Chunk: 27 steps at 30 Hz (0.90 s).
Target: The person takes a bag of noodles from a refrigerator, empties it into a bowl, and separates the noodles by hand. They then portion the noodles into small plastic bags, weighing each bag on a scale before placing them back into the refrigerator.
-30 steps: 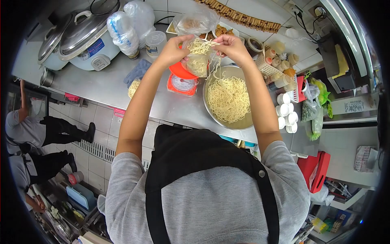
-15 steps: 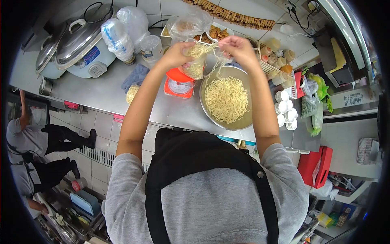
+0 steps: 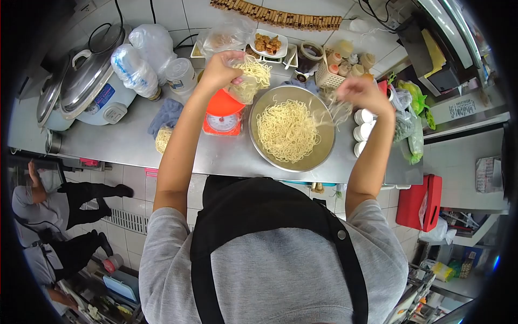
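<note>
My left hand [image 3: 220,66] holds a clear plastic bag of yellow noodles [image 3: 246,81] above the red kitchen scale [image 3: 221,113]. My right hand [image 3: 360,92] is blurred, out over the right rim of the big steel bowl [image 3: 324,154], with a few noodle strands trailing from its fingers. The bowl holds a heap of loose noodles [image 3: 287,130] and stands on the steel counter [image 3: 124,143] just right of the scale.
Two rice cookers [image 3: 89,83], bagged cups [image 3: 135,67] and a tub sit at the counter's left. A plate of fried pieces [image 3: 268,44], a sauce-bottle basket [image 3: 334,73] and stacked white cups [image 3: 362,132] stand behind and right. A filled noodle bag [image 3: 162,139] lies by a blue cloth. Another person stands lower left.
My right hand left the bag and swung right, past the bowl's rim, with some strands. My left hand kept the bag over the scale. The view shifted.
</note>
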Motion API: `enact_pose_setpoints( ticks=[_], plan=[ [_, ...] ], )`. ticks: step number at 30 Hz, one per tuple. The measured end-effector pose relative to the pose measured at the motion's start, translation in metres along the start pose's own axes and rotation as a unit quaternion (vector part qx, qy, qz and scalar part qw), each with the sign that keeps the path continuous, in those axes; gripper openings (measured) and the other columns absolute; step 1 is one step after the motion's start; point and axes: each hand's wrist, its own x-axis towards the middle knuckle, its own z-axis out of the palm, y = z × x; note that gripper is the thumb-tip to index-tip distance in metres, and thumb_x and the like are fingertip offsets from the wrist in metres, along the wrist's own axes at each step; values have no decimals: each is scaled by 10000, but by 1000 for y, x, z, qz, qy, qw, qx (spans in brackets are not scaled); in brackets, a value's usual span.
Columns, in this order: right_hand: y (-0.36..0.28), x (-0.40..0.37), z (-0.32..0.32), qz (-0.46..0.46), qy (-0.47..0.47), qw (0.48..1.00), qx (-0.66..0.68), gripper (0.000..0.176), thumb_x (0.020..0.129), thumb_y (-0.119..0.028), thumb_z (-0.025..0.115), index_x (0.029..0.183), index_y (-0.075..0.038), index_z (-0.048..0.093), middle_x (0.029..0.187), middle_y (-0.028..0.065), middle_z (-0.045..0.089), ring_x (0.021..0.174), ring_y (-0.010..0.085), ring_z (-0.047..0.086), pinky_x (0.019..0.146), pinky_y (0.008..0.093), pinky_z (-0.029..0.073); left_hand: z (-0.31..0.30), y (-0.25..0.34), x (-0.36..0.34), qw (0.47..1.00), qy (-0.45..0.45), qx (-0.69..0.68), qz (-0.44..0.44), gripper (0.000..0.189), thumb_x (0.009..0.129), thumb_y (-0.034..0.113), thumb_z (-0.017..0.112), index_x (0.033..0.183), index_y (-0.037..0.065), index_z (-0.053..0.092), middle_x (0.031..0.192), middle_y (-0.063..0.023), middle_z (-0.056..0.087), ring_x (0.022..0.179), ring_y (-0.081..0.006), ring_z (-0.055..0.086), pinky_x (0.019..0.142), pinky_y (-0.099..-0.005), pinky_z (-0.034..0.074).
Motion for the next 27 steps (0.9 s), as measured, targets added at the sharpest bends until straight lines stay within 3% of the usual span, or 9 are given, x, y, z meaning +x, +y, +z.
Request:
enact_pose_setpoints(
  ticks=[2,4,8,11,14,19,22,23,27],
  plan=[
    [19,14,31,64,-93,984,-139,367,726,-256,747,1013,-52,640,882,34,648,832,140,599,742,282,477,-2,-1,-2,1000,1,11,-5,445,726,-55,606,1166,-4,564,1053,-82,618,589,-94,605,509,-205,489],
    [11,43,69,65,-82,970,-221,590,670,-321,790,1157,-60,584,1012,102,639,957,209,597,844,337,471,-3,-1,-4,1000,-9,14,-8,440,729,-47,602,1163,9,567,966,-75,642,587,-85,604,505,-202,483],
    [9,107,143,-34,6,999,16,956,641,-382,801,1381,-31,309,1337,187,439,1230,285,449,980,345,406,-6,0,-6,999,-15,30,-3,449,727,-45,594,1170,24,566,901,-77,651,585,-80,603,503,-200,481],
    [4,143,169,-100,53,993,-42,1048,610,-365,824,1384,46,249,1376,227,373,1243,282,428,987,344,394,-12,-5,-5,998,-14,54,-13,458,723,-43,586,1175,26,561,940,-93,650,583,-83,605,500,-201,486],
    [-4,154,171,-81,18,995,54,1058,601,-322,836,1372,89,239,1341,250,405,1207,279,461,987,341,388,-18,-10,-9,997,13,76,-9,459,718,-42,583,1173,19,557,967,-91,651,574,-86,600,501,-207,495],
    [-18,154,169,-63,45,997,18,969,582,-258,828,1339,71,321,1216,246,533,1124,302,540,954,333,415,-21,-18,-10,997,8,74,-9,483,714,-45,581,1190,32,552,989,-92,647,569,-90,593,502,-217,502],
    [-33,146,164,-83,90,991,-49,644,658,-188,777,1213,-29,492,1005,158,628,901,242,614,794,346,475,-21,-19,-11,996,12,89,-12,497,714,-34,605,1202,46,550,981,-74,648,585,-84,590,502,-223,501],
    [-31,150,164,-84,89,991,-50,644,658,-188,777,1213,-29,492,1005,158,628,901,242,614,794,346,475,-20,-19,-10,996,13,88,-12,497,714,-34,605,1202,46,550,981,-74,648,585,-84,590,502,-223,501],
    [-44,154,159,-133,68,982,114,386,734,-87,708,1089,-37,564,862,86,641,750,135,607,676,278,486,-16,-16,-11,995,-5,96,31,521,718,39,689,1217,45,540,945,-63,653,607,-87,593,499,-234,497]
  ],
)
